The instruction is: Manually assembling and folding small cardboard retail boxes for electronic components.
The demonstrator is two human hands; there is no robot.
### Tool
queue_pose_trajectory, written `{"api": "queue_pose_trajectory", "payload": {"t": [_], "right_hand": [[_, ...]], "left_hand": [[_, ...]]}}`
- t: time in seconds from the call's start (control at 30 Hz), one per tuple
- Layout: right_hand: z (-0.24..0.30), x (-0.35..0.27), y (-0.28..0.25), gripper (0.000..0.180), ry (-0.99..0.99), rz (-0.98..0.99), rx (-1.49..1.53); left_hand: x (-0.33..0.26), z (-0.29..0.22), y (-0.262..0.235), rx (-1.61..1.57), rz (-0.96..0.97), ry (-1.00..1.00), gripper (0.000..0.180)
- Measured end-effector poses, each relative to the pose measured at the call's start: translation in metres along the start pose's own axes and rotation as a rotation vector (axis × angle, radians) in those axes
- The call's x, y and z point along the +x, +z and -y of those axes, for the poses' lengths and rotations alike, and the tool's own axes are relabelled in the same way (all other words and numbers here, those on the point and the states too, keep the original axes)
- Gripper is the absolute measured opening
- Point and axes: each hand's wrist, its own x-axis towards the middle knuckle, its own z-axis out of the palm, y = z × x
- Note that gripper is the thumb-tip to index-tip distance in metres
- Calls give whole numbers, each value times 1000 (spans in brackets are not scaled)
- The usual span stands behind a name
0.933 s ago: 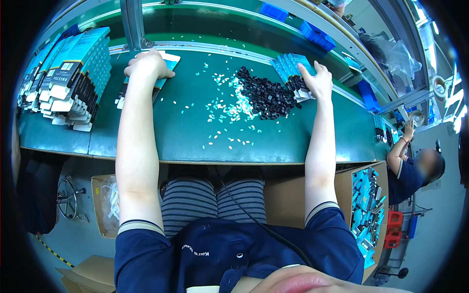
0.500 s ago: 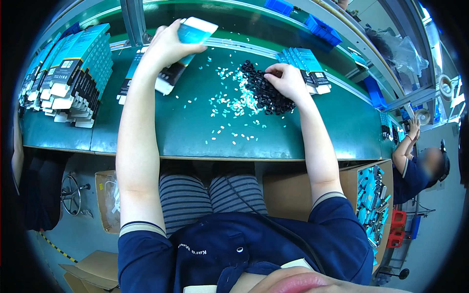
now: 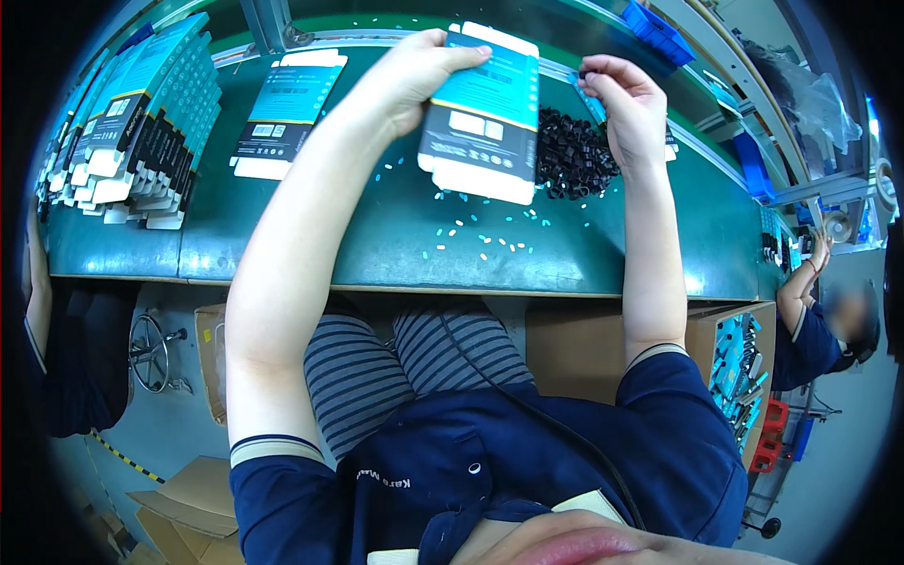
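Note:
My left hand (image 3: 410,85) grips a flattened teal-and-black carton (image 3: 483,99) by its left edge, thumb on the printed face, raised over the middle of the table. Just right of it, my right hand (image 3: 633,108) is closed in a pinch above the far right edge of a heap of small black plastic pieces (image 3: 576,155). A small dark bit shows at its fingertips, apparently one of those pieces. Tiny white and teal pellets (image 3: 485,241) lie scattered below the carton, which hides most of them. Another flat carton (image 3: 287,104) lies on the table left of my left forearm.
A tall fanned stack of flat cartons (image 3: 141,113) stands at the left of the green table (image 3: 377,254). Blue bins (image 3: 656,33) sit beyond the far rail. Beside my right elbow is a cardboard box (image 3: 702,344) full of teal-and-black pieces. A co-worker (image 3: 824,320) is at the far right.
My left hand has brought the carton right and nearer, turning its printed face up. My right hand has lifted from the black heap and moved right. One carton now lies at the left.

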Motion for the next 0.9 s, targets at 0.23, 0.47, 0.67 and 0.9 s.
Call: {"api": "queue_pose_trajectory", "payload": {"t": [0.23, 0.47, 0.67, 0.9], "right_hand": [[17, -15, 35, 17, -16, 80, -67], [13, -12, 26, 18, -95, 53, -84], [13, -19, 22, 23, -57, 43, -21], [11, -20, 30, 31, -3, 5, 47]], "left_hand": [[-18, 9, 35, -91, 90, 71, 35], [-19, 20, 48, -52, 160, 182, 30], [-20, 24, 54, -58, 202, 206, 23], [-23, 14, 59, -231, 224, 127, 31]]}}
